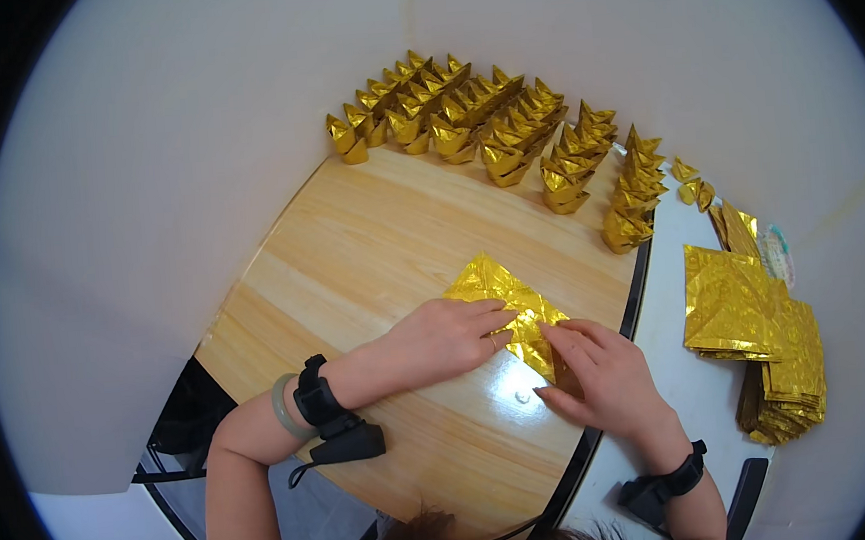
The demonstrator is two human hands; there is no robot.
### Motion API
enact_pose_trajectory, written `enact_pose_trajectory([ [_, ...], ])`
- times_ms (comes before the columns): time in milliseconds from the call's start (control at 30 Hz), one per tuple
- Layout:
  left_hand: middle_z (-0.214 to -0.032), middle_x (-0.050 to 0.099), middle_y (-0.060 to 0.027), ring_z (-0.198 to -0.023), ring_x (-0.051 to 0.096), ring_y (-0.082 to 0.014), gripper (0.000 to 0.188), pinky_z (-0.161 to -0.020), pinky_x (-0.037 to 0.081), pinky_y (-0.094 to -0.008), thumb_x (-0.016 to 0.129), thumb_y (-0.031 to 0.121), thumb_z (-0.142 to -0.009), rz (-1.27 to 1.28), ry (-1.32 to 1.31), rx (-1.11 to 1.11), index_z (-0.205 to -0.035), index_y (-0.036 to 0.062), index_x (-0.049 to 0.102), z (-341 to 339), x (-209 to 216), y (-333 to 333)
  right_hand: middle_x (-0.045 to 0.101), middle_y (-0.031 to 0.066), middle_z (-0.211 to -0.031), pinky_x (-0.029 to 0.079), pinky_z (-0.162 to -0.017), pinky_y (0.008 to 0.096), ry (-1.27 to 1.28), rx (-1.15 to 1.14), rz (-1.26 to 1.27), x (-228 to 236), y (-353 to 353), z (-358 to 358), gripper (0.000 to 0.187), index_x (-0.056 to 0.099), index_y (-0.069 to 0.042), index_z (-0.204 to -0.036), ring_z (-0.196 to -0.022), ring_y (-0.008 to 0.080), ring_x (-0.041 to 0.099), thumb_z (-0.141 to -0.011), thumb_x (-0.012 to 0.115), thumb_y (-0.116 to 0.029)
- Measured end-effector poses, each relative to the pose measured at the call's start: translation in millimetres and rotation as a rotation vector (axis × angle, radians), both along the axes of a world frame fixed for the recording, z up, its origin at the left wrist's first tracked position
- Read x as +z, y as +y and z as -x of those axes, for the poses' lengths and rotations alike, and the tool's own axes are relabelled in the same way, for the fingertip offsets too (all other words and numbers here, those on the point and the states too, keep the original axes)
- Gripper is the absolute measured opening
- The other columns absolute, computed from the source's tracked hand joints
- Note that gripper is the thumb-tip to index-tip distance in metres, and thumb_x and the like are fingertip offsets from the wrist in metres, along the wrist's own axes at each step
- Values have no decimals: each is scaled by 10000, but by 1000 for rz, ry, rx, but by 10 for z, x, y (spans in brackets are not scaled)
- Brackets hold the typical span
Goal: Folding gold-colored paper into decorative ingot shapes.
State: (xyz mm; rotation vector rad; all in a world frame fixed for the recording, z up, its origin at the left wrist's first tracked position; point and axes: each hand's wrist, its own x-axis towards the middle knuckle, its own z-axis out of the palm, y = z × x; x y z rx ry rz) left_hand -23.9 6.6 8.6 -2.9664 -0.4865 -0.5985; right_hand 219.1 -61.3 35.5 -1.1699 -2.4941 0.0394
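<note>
A square sheet of shiny gold foil paper [485, 276] lies on the wooden table, turned with one corner pointing away from me. My left hand [447, 339] rests on its left part, fingers stretched over the foil. At the sheet's right side, my right hand [605, 373] touches it with bent fingertips. The right thumb is spread away from those fingers, near the sheet's near corner. Both hands cover parts of the sheet, so its folds show only partly. Black straps with small devices are on both wrists, and a pale bangle is on the left.
Several rows of folded gold paper ingots [504, 145] stand along the table's far side. On the white surface at the right lie stacked gold foil sheets [736, 304] and a few small folded gold pieces [690, 190]. Pale walls [192, 136] enclose the table.
</note>
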Motion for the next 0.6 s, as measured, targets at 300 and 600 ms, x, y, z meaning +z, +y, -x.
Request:
enact_pose_trajectory([
  [300, -1093, 642, -71, -1049, 615, -237, 310, -759, 553, -321, 708, 273, -767, 192, -90, 46, -980, 52, 662, -34, 91, 6, 668, 98, -1017, 554, -722, 337, -8, -59, 5, -55, 19, -30, 604, 539, -47, -1276, -907, 236, 651, -753, 738, -273],
  [600, -998, 648, -33, -928, 624, -196, 236, -770, 536, -317, 685, 183, -761, 17, 42, 111, -966, 69, 669, -80, 5, -10, 687, 95, -895, 553, -655, 321, 55, -32, -103, -99, 46, -21, 459, 609, -55, -1193, -797, 220, 666, -760, 712, -163],
])
